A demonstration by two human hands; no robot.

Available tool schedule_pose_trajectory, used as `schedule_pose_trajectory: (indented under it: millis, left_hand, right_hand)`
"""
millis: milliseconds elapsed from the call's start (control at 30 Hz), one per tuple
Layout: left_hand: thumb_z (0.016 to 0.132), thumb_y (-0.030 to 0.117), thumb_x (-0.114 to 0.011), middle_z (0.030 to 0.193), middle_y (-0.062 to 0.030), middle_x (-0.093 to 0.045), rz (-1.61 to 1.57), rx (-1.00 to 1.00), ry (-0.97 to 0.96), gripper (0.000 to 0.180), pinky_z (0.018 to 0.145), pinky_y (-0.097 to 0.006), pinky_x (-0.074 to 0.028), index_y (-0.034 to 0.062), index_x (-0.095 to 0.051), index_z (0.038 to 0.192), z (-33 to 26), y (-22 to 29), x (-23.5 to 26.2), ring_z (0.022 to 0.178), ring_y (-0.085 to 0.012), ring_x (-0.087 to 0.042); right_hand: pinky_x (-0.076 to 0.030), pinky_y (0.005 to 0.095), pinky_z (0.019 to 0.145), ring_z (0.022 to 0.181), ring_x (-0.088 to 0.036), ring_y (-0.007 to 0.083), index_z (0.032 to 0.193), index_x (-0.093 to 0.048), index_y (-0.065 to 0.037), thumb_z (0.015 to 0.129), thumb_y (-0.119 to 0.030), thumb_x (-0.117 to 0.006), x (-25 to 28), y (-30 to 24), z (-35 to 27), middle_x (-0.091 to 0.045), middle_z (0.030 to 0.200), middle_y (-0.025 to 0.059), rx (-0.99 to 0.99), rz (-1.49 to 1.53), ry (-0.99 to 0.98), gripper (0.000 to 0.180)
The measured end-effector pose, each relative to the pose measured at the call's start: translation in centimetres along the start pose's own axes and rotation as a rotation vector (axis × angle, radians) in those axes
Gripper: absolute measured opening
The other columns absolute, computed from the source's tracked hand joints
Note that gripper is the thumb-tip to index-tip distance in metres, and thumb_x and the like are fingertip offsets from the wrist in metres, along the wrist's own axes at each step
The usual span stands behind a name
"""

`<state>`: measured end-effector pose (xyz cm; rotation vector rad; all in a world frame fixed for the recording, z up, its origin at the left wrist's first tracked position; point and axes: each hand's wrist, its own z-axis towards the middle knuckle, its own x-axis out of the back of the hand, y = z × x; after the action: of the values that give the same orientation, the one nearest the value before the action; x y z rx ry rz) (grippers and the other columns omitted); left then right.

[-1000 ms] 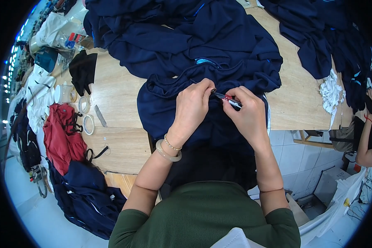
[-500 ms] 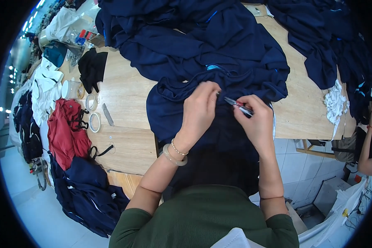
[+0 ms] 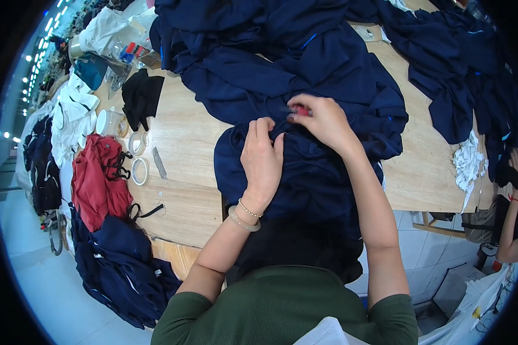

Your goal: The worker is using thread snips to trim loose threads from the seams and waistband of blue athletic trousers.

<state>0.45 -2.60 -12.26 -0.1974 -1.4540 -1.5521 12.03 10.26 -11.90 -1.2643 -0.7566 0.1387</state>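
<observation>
Higher up and farther left than half a second ago is the small red tool (image 3: 303, 110), and the left hand has gone left too. The tool is over the dark blue cloth (image 3: 316, 80), with the right hand's (image 3: 323, 119) fingers closed around it. It is too blurry to tell which way its long side points. Down and to the left of it, near but not touching, is the left hand (image 3: 261, 161), on the cloth's bunched edge. Its thumb stands apart from its fingers, but I cannot tell if they pinch any cloth. So the right hand is nearest the tool, and the left is nearest the bunched edge. Around the cloth is the wooden table (image 3: 190, 109), with a red garment (image 3: 101, 181) far left.
</observation>
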Motion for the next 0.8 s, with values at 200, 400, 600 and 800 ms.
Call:
schedule_pose_trajectory:
  millis: [200,400,600,800]
  left_hand:
    - [0.081,0.0,-0.074,0.098,-0.0115,-0.058,0.002,-0.108,0.048,0.026,0.076,-0.036,-0.049,0.0017,-0.056,0.1,0.0,-2.2,0.0,0.087,-0.0273,-0.058]
    - [0.085,-0.003,-0.07,0.099,-0.0115,-0.062,-0.082,-0.134,0.104,0.019,0.075,-0.032,-0.051,-0.0009,-0.06,0.102,0.6,-1.2,0.2,0.086,-0.0243,-0.06]
    - [0.085,-0.004,-0.068,0.095,-0.0097,-0.063,-0.073,-0.187,0.098,0.018,0.079,-0.033,-0.049,0.0005,-0.066,0.102,1.2,-0.8,0.4,0.089,-0.0248,-0.059]
    - [0.081,-0.001,-0.073,0.093,-0.0068,-0.064,-0.117,-0.151,0.004,0.021,0.08,-0.032,-0.048,0.0041,-0.073,0.102,1.1,-0.6,0.8,0.09,-0.0231,-0.057]
  right_hand:
    - [-0.049,0.0271,0.074,0.071,-0.066,0.0163,0.093,-0.074,0.001,0.081,-0.003,-0.069,-0.3,1.0,1.0,-0.071,0.075,0.0104,-0.092,-0.165,-0.244,0.013]
    - [-0.047,0.0235,0.08,0.083,-0.061,0.0096,0.095,-0.068,0.007,0.086,0.001,-0.063,0.6,1.6,0.3,-0.069,0.087,0.0037,-0.225,0.279,-0.36,0.012]
    - [-0.044,0.0224,0.081,0.081,-0.056,0.0087,0.093,-0.066,0.004,0.089,-0.005,-0.061,1.1,1.4,-0.4,-0.065,0.086,0.001,-0.258,0.527,-0.365,0.011]
    - [-0.043,0.022,0.08,0.081,-0.054,0.0078,0.089,-0.064,0.001,0.089,-0.006,-0.059,1.2,1.4,-0.6,-0.063,0.083,-0.0002,-0.257,0.611,-0.399,0.009]
